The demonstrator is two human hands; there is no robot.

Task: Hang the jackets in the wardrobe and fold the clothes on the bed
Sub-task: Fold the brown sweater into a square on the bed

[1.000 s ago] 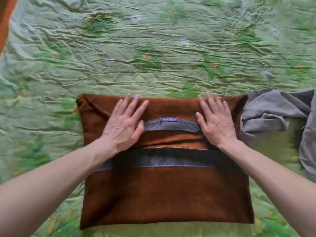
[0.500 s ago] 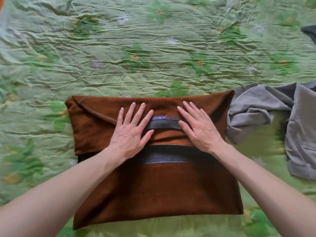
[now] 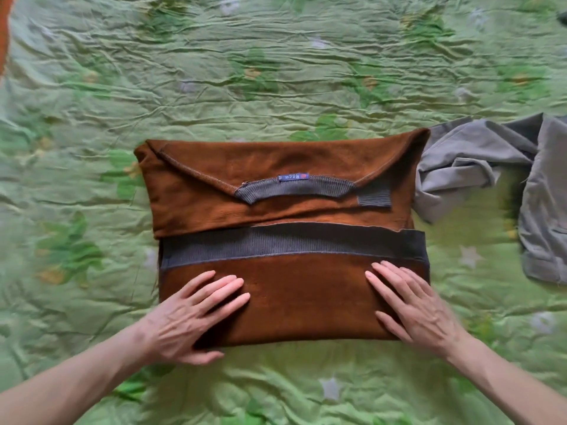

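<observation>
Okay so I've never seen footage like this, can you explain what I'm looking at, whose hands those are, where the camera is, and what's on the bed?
There is no machine here. A person wears a camera on the head, so the one view looks down at their own arms. The left hand and right hand lie flat, fingers straight, on the near half of a partly folded brown sweater with grey trim. Nothing is gripped; they press it. The sweater lies on a green bedspread. A crumpled grey garment sits beside it, to the right, not yet folded.

Small blue woven neck label (image 3: 293, 177) with a red patch at its right end, sewn at the grey ribbed collar (image 3: 294, 189) of the folded brown knitted sweater (image 3: 285, 210), pale characters on it too small to read
</observation>
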